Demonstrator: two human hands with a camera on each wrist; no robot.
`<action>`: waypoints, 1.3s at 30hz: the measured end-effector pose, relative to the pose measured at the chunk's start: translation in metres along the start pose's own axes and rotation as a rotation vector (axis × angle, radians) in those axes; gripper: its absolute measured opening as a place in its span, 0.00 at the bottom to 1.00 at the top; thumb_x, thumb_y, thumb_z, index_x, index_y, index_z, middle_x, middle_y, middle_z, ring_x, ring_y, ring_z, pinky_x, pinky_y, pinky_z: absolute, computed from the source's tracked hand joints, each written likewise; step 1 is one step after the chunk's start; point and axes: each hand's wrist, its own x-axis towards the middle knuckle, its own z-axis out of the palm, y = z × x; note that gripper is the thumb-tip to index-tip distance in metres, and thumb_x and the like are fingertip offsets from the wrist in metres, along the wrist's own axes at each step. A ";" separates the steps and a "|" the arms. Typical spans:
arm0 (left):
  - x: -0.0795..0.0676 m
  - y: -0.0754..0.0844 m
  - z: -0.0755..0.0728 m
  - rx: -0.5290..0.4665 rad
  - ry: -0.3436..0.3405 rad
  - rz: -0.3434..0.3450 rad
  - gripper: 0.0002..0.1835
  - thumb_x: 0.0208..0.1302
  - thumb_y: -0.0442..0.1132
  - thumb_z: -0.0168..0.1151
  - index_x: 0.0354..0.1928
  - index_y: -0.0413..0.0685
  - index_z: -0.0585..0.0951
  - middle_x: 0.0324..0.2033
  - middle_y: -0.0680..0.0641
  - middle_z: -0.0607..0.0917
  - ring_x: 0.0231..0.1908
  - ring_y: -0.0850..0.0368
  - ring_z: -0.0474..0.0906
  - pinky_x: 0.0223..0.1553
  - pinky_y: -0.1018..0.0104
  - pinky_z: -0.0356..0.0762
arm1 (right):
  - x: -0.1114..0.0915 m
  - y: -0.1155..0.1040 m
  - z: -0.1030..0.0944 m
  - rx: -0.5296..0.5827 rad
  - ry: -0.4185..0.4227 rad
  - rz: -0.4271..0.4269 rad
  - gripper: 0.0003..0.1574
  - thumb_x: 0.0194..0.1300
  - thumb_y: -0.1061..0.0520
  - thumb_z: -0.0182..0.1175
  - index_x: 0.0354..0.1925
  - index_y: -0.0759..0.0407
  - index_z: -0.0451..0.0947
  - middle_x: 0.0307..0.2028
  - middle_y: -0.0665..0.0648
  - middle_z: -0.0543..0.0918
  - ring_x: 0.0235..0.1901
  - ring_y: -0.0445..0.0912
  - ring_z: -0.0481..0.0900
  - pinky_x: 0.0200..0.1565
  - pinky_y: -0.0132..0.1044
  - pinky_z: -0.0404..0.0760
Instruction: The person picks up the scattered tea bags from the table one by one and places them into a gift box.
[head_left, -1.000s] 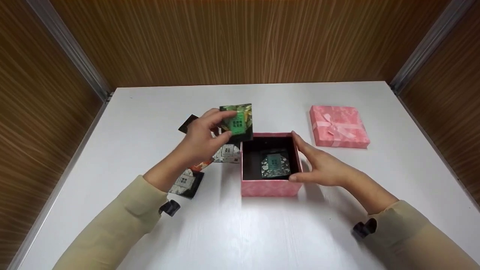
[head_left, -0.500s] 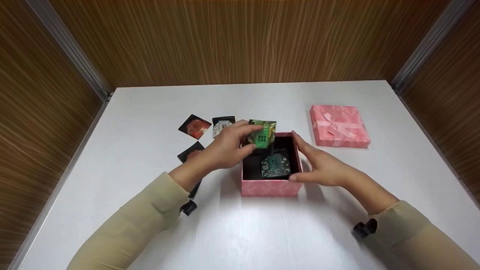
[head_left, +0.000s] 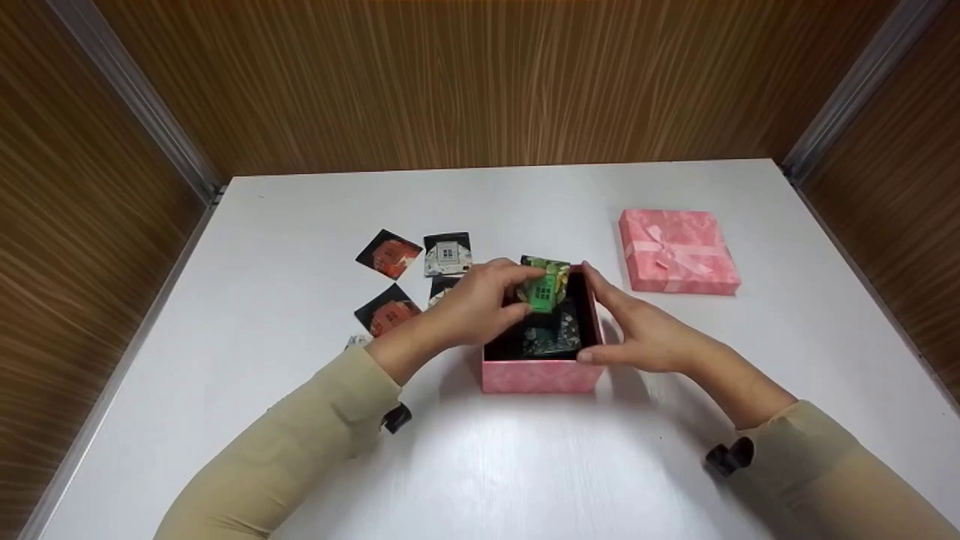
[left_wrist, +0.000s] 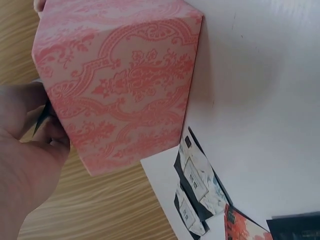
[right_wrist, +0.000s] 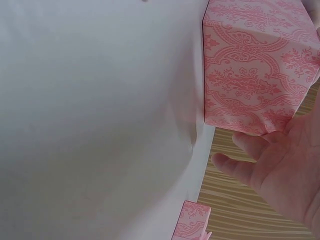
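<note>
Between thumb and fingers, my left hand (head_left: 480, 306) pinches a small square sachet with a green label (head_left: 546, 292). It is held at a tilt over the mouth of a pink patterned gift box (head_left: 543, 377). A dark sachet with a floral print (head_left: 551, 343) lies on the box's black floor, partly covered by the green one. My right hand (head_left: 646, 334) grips the box's right side, thumb at the near corner and fingers at the far one. In the left wrist view the box wall (left_wrist: 125, 85) hides most of the held sachet.
Left of the box lie several loose sachets: an orange one (head_left: 390, 253), a white one (head_left: 448, 253), another orange one (head_left: 388, 309) and others partly under the left arm. The pink lid with a ribbon bow (head_left: 681, 255) rests at the back right. Wood-grain panels (head_left: 480, 82) surround the white table.
My left hand has carried the green sachet rightward and down, from beyond the box's left edge to over its opening. The right hand and box have stayed put.
</note>
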 end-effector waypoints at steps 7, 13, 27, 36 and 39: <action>0.008 0.001 0.012 0.060 -0.049 0.026 0.28 0.68 0.31 0.70 0.70 0.40 0.79 0.57 0.39 0.85 0.57 0.48 0.81 0.63 0.55 0.77 | 0.000 0.001 0.000 0.008 0.005 -0.011 0.77 0.63 0.33 0.74 0.87 0.49 0.34 0.82 0.64 0.56 0.78 0.60 0.61 0.73 0.64 0.63; 0.014 0.004 0.021 0.099 -0.091 0.001 0.28 0.69 0.33 0.71 0.70 0.40 0.79 0.52 0.41 0.86 0.52 0.50 0.82 0.59 0.58 0.79 | -0.001 0.002 0.002 0.008 0.009 -0.018 0.76 0.64 0.34 0.73 0.87 0.50 0.34 0.82 0.65 0.56 0.77 0.61 0.61 0.73 0.64 0.63; 0.027 0.012 0.025 0.329 -0.250 -0.117 0.23 0.72 0.46 0.71 0.66 0.49 0.84 0.46 0.49 0.88 0.47 0.53 0.81 0.54 0.55 0.79 | -0.001 -0.001 -0.001 0.004 -0.005 0.000 0.76 0.64 0.33 0.73 0.87 0.47 0.33 0.83 0.61 0.53 0.78 0.59 0.59 0.74 0.62 0.62; 0.030 0.016 0.031 0.428 -0.309 -0.197 0.17 0.71 0.50 0.72 0.56 0.52 0.87 0.46 0.50 0.86 0.51 0.52 0.81 0.58 0.52 0.79 | 0.000 0.001 0.000 0.016 0.003 -0.018 0.76 0.64 0.35 0.74 0.87 0.49 0.34 0.83 0.61 0.53 0.79 0.57 0.59 0.74 0.61 0.62; 0.031 0.017 0.034 0.440 -0.323 -0.215 0.18 0.70 0.51 0.73 0.57 0.54 0.87 0.49 0.51 0.86 0.53 0.53 0.81 0.61 0.51 0.78 | 0.000 0.002 0.000 0.014 0.003 -0.022 0.76 0.64 0.35 0.74 0.87 0.51 0.34 0.83 0.61 0.53 0.79 0.58 0.59 0.74 0.61 0.62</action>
